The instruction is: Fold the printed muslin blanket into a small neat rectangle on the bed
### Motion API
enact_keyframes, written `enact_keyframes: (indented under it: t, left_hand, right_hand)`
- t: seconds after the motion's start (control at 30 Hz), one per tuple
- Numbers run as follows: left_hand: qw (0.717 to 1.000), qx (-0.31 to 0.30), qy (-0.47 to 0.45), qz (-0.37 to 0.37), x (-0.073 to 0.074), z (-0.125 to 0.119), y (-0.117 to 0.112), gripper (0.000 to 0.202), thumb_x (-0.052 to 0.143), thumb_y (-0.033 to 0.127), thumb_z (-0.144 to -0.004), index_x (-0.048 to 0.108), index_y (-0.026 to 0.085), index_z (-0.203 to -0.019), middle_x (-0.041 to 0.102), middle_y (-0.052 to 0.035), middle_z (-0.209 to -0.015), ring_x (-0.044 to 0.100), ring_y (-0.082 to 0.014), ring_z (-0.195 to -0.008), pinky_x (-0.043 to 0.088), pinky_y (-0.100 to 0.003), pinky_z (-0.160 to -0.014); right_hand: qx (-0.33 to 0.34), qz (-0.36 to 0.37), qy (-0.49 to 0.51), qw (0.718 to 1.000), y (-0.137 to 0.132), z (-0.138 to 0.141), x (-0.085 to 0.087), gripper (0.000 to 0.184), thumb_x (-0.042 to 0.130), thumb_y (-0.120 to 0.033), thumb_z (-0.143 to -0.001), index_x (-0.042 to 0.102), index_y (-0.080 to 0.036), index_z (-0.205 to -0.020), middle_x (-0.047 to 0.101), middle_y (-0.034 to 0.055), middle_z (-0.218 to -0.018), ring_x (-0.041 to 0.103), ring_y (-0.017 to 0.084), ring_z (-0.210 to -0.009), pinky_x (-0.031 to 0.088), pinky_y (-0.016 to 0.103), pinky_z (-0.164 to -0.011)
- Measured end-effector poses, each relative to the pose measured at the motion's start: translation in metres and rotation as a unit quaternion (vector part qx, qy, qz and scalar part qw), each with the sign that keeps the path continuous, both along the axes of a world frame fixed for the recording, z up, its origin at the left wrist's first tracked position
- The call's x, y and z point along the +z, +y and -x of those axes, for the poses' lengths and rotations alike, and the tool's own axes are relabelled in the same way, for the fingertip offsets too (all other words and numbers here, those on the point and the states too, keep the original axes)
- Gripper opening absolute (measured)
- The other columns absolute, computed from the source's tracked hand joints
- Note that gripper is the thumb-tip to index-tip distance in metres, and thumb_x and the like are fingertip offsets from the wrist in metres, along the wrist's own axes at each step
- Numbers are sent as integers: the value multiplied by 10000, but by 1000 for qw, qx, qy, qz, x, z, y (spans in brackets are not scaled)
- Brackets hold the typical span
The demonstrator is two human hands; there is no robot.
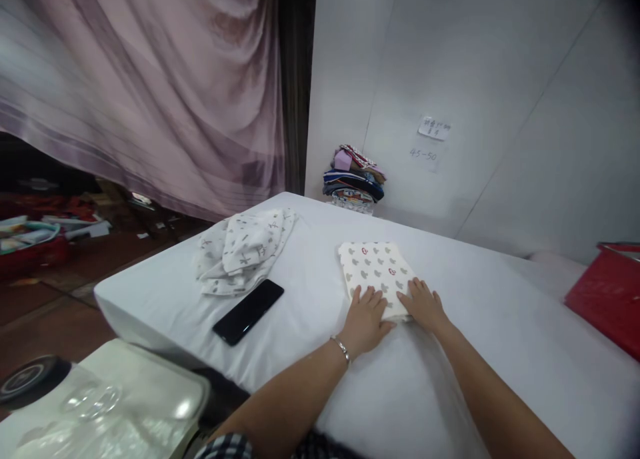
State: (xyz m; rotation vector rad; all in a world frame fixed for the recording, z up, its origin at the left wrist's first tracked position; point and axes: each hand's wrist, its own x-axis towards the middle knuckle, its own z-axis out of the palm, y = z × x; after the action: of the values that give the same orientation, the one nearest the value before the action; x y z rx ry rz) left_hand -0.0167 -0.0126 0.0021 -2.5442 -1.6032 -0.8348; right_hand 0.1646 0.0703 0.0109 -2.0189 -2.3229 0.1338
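Note:
A folded white cloth (373, 269) printed with grey shapes and a few red ones lies flat on the white-covered table (310, 246). My left hand (366, 319) rests on its near left part, fingers stretched out and palm down. On the near right edge of the same cloth lies my right hand (424, 306), its fingers also extended. Neither hand grips anything that I can see. To the left is a loosely crumpled white cloth (245, 249) with a sparse grey print. A black phone (249, 311) lies just in front of that cloth.
Against the wall stands a stack of folded fabrics (353, 179). A red container (607, 299) sits at the right. Left of the table are a pale surface with clear plastic (95, 406) and a dark round lid (33, 381). A pink curtain (200, 92) hangs behind.

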Motion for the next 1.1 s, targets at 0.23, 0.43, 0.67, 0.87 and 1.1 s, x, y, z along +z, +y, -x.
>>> enact_keyframes:
  t: [0.23, 0.43, 0.67, 0.87, 1.1]
  left_hand:
    - [1000, -8, -26, 14, 2, -1, -3, 466, 425, 511, -834, 473, 192, -1171, 477, -73, -1282, 297, -250, -1266, 116, -488, -1086]
    - [990, -44, -106, 79, 19, 22, 20, 375, 336, 477, -881, 607, 229, -960, 619, -28, -1059, 490, -187, -1093, 318, -390, -1004]
    - [942, 169, -234, 172, 34, 100, 130, 347, 356, 298, -874, 571, 176, -1118, 541, -59, -1237, 461, -201, -1157, 329, -332, -1008]
    - [922, 153, -256, 247, 22, 114, 191, 401, 373, 277, -857, 493, 153, -1220, 519, -67, -1267, 498, -167, -1128, 382, -260, -950]
    - [918, 125, -228, 301, 16, 119, 220, 427, 339, 466, -850, 628, 172, -963, 649, -58, -1044, 590, -203, -922, 452, -282, -792]
  right_hand:
    - [12, -30, 13, 999, 31, 26, 13, 660, 202, -520, -878, 247, -97, -1383, 168, 116, -1464, 90, 245, -1342, 128, 439, -1056]
    - [13, -18, -3, 1000, 35, 24, -12, 642, 215, -526, -874, 273, -131, -1376, 162, 83, -1468, 84, 248, -1341, 112, 465, -1056]
    - [16, -40, 5, 999, 34, 21, -15, 668, 199, -541, -876, 285, -110, -1379, 181, 91, -1463, 105, 239, -1341, 116, 463, -1061]
    - [19, -48, -2, 999, 35, 20, -17, 667, 215, -543, -874, 286, -115, -1381, 193, 85, -1460, 108, 236, -1342, 126, 452, -1065]
    - [14, -56, 7, 998, 33, 20, -18, 670, 211, -553, -870, 296, -127, -1379, 197, 68, -1460, 112, 223, -1344, 132, 439, -1070]
